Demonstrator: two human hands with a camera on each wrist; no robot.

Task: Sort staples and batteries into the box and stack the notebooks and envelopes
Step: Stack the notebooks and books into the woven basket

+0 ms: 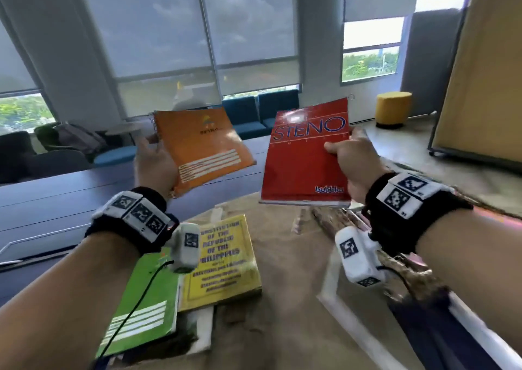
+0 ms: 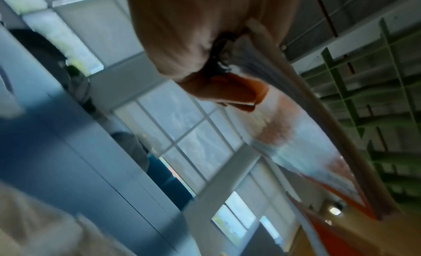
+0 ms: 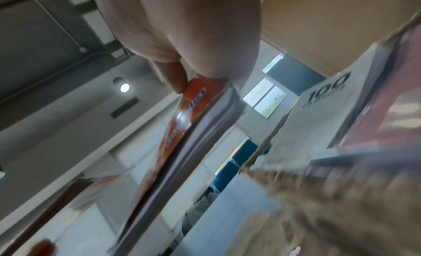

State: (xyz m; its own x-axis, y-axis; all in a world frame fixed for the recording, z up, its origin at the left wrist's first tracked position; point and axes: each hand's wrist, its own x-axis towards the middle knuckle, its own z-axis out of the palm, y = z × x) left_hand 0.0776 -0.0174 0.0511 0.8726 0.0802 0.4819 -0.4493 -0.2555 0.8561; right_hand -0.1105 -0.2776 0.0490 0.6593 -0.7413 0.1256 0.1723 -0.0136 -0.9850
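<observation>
My left hand (image 1: 154,162) holds an orange spiral notebook (image 1: 199,146) up in the air by its left edge. The right hand (image 1: 351,158) grips a red STENO notebook (image 1: 303,155) by its right edge, thumb on the cover. Both notebooks hang above the table. The left wrist view shows the orange notebook (image 2: 296,134) edge-on under my hand (image 2: 182,35). In the right wrist view my thumb and fingers (image 3: 177,76) pinch the red notebook (image 3: 180,134). On the table lie a green notebook (image 1: 144,304) and a yellow booklet (image 1: 223,259).
The tan table (image 1: 288,299) carries white envelopes or papers (image 1: 333,285) and a blurred patterned thing (image 1: 339,217) at right. A dark blue counter (image 1: 56,200) runs behind. A yellow stool (image 1: 394,110) and blue seats (image 1: 254,115) stand by the windows.
</observation>
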